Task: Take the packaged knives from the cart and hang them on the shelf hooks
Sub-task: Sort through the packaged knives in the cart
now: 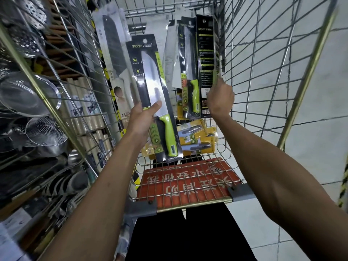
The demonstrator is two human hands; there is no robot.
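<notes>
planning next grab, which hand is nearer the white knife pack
Left. Left hand, holding a green-handled knife, sits just beside the white knife pack; right hand grips packs farther right.

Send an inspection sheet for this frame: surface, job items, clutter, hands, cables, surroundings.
Surface: wire cart, red sign panel on its flap.
Job's things: green-handled packaged knife held upright; bundle of knife packs raised beside it.
Clutter: yellow-carded small packs lying in the cart.
Grippers: left hand, fingers curled round the packaged knife; right hand grips the bundle's lower end.
Cables: nothing seen.
Surroundings: wire shelf with strainers on the left; tiled floor on the right.
</notes>
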